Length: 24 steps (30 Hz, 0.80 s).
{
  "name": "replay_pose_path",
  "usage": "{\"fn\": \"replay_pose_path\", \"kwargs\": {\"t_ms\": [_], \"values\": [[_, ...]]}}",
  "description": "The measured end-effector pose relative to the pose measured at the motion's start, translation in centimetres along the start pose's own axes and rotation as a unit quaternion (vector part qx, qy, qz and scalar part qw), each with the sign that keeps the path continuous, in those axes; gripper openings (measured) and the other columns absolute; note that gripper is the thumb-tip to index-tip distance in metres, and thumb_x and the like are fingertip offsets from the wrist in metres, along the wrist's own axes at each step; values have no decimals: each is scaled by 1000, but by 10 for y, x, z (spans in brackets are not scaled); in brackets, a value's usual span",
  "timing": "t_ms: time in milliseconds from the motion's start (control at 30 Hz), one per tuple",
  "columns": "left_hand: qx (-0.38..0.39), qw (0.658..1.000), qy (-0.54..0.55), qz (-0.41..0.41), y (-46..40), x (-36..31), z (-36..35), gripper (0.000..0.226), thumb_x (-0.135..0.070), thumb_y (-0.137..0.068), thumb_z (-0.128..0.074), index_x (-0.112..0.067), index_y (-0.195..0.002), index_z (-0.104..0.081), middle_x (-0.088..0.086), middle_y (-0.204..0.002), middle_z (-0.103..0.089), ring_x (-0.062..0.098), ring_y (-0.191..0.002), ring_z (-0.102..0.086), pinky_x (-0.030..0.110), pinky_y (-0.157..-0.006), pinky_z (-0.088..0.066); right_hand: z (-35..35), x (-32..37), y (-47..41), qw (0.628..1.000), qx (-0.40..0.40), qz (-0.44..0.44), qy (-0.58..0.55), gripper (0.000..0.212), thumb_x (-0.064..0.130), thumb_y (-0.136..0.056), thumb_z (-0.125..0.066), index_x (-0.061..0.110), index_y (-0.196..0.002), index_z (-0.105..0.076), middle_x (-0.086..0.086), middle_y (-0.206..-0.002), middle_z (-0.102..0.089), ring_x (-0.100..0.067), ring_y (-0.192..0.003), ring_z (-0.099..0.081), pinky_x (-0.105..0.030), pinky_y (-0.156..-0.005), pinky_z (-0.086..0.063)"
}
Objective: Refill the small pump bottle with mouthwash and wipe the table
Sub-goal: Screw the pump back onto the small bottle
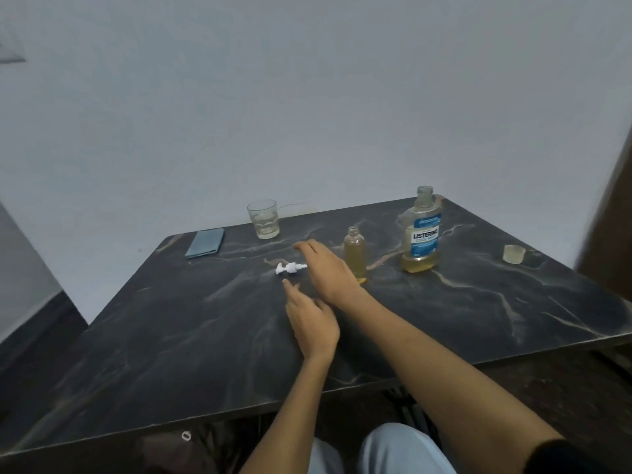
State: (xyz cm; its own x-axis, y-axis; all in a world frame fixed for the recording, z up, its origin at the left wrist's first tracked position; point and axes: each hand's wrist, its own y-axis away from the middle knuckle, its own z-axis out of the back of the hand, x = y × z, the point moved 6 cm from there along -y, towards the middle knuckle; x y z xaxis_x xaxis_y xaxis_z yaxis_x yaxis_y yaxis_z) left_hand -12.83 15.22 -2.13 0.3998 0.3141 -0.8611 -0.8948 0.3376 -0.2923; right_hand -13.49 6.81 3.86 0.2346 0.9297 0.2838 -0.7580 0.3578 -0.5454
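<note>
White plastic, the pump head (290, 268) lies on its side on the dark marbled table (171, 336), long axis running left to right, nozzle end pointing left and its tube end hidden under the right hand (325, 268). That hand hovers flat with fingers straight. The left hand (313, 323) sits just nearer, fingers relaxed, gripping nothing. Right of the pump head, the small bottle (354, 251) stands upright and uncapped, holding yellow liquid. Further right stands the open mouthwash bottle (421, 234), with its cap (513, 253) beyond.
</note>
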Motion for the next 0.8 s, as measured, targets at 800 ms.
{"fn": "replay_pose_path", "kwargs": {"t_ms": [800], "values": [[-155, 956, 231, 91, -1, 23, 17, 57, 7, -88, -50, -11, -140, -33, 7, -132, -54, 19, -122, -51, 29, -97, -42, -2, 13, -19, 977, -89, 14, -192, 31, 12, -97, -49, 9, -128, -49, -6, -119, -51, -18, -95, -57, -33, -81, -50]]}}
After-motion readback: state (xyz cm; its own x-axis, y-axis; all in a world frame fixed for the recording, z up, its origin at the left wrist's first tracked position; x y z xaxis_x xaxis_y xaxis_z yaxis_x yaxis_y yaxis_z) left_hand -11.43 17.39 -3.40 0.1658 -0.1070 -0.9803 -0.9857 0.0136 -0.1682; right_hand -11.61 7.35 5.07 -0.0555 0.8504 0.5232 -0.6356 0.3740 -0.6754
